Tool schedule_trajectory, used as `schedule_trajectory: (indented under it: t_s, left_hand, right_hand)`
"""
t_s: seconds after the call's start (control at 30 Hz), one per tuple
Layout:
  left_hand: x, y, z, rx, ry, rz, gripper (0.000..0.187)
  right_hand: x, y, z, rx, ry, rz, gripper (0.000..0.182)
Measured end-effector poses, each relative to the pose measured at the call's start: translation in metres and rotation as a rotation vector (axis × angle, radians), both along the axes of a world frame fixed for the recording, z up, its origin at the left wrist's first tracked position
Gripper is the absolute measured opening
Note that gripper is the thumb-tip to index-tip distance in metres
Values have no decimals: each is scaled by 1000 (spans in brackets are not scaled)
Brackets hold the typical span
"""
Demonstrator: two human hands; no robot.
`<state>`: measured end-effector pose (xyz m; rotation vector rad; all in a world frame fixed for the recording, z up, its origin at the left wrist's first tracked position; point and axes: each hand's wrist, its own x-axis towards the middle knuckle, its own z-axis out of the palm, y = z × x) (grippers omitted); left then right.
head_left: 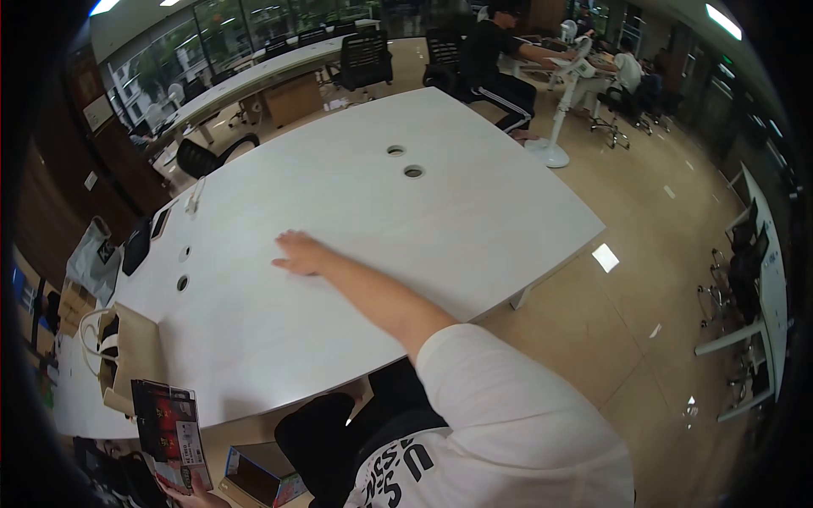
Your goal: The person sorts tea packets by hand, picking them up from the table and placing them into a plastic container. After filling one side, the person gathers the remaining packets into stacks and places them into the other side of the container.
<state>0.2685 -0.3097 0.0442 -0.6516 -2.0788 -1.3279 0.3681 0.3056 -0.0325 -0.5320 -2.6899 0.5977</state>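
Observation:
My right hand (pixel 299 253) rests palm down on the white table (pixel 356 195), its fingers spread and nothing in it. At the bottom left, my left hand (pixel 196 494) holds the lower end of a flat black and red package (pixel 172 427) with a printed white label. The package stands tilted beside the table's front edge, below a cream tote bag (pixel 134 351). Part of my left hand is cut off by the bottom of the view.
An open box (pixel 254 476) is below the table edge. A grey-white bag (pixel 95 261), a black pouch (pixel 135 247) and a phone (pixel 161 222) lie left. A seated person (pixel 489 52), a white fan stand (pixel 555 127) and office chairs (pixel 365 61) are beyond.

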Motion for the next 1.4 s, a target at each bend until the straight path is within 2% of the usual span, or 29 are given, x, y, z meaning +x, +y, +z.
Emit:
schedule_trajectory:
  t_s: [0.1, 0.17, 0.2, 0.3, 0.33, 0.43, 0.5, 0.6, 0.7, 0.8, 0.87, 0.97, 1.0, 1.1, 1.13, 1.2, 1.23, 1.27, 1.3, 1.33, 1.37, 1.4]
  left_hand:
    - [-13, 20, -14, 40, -57, -103, 116]
    - [-32, 30, -36, 76, -115, -119, 116]
    - [-45, 37, -49, 93, -144, -126, 117]
    - [-81, 66, -85, 181, -269, -285, 89]
    - [-84, 76, -88, 182, -340, -287, 92]
    - [-82, 113, -92, 179, -300, -385, 91]
    - [-82, 134, -92, 193, -318, -410, 91]
    - [-87, 159, -98, 166, -298, -436, 92]
    - [-90, 174, -98, 97, -283, -465, 92]
    - [-104, 177, -110, 26, -203, -526, 91]
    - [-109, 179, -113, 4, -185, -541, 90]
    - [-79, 174, -87, -183, -224, -368, 119]
    - [-74, 174, -77, -258, -249, -341, 116]
    - [-65, 174, -69, -244, -249, -380, 115]
    - [-72, 168, -71, -314, -199, -429, 123]
    - [-71, 160, -72, -366, 364, -97, 131]
    - [-40, 160, -44, -373, 646, 74, 135]
    - [-5, 170, -17, -142, 374, -299, 127]
    - [-8, 215, -30, 115, 116, -594, 107]
    - [42, 259, -45, 320, 34, -914, 98]
    - [113, 302, -35, 520, -75, -1231, 91]
    - [196, 302, -22, 139, -7, -1378, 94]
  right_hand:
    - [125, 65, -11, 159, -19, -250, 72]
    - [227, 92, -13, 99, 17, -460, 71]
    - [283, 91, -3, 35, 13, -582, 71]
    - [453, 88, -15, 49, 108, -915, 71]
    - [509, 77, -15, 40, 101, -1058, 71]
    - [667, 51, -34, 11, 52, -1431, 78]
    - [732, 16, -39, -101, 176, -1649, 83]
    - [741, -27, -21, -579, 1008, -1384, 93]
    - [735, -84, 0, -976, 1794, -872, 103]
    - [711, -116, 2, -1053, 1913, -440, 109]
    - [693, -133, 6, -1076, 1912, -378, 109]
    - [675, -157, 11, -1103, 1910, -311, 109]
    - [669, -165, 11, -1113, 1909, -295, 109]
    - [656, -193, 13, -1087, 1874, -265, 109]
    - [653, -201, 13, -1091, 1865, -279, 110]
    - [647, -216, 13, -1091, 1840, -302, 111]
    - [643, -222, 8, -1106, 1867, -413, 111]
    - [636, -227, -1, -1121, 1894, -526, 112]
    - [628, -230, -9, -1138, 1906, -636, 113]
    - [616, -230, -26, -1210, 1947, -758, 115]
    - [596, -235, -34, -1283, 1981, -882, 116]
    - [574, -239, -42, -1399, 2017, -906, 115]
